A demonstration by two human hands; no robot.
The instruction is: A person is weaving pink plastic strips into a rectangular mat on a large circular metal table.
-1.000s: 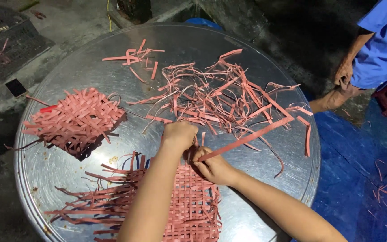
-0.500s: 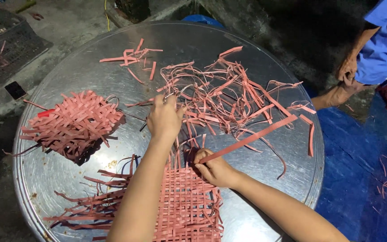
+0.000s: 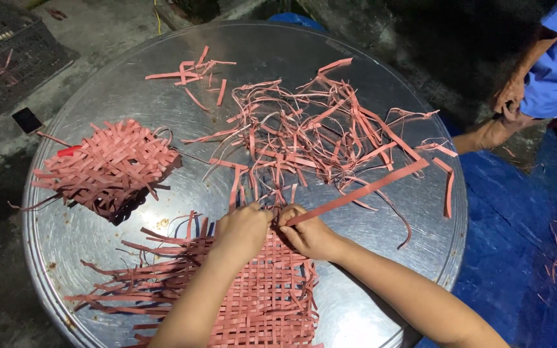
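Two hands meet at the far edge of the woven pink mat (image 3: 262,290), which lies on the near side of the round metal desk (image 3: 381,309). The right hand (image 3: 309,233) has its grip pinched tight on the near end of a long pink strip (image 3: 359,192), which runs up and away from the mat toward the right. The left hand (image 3: 243,229) is curled with its grip pressing down on the mat's top edge, touching the right one; what it pinches, if anything, I cannot tell.

To weave well, I judge the strip should stay flat and untwisted, and snug against the last row.

Beyond the mat sits a tangle of loose pink strips (image 3: 304,138); left of the mat, a second, rougher woven piece (image 3: 107,167). No packages, labels or signs show. Another person's hands (image 3: 507,106) rest far right of the mat, off the desk.
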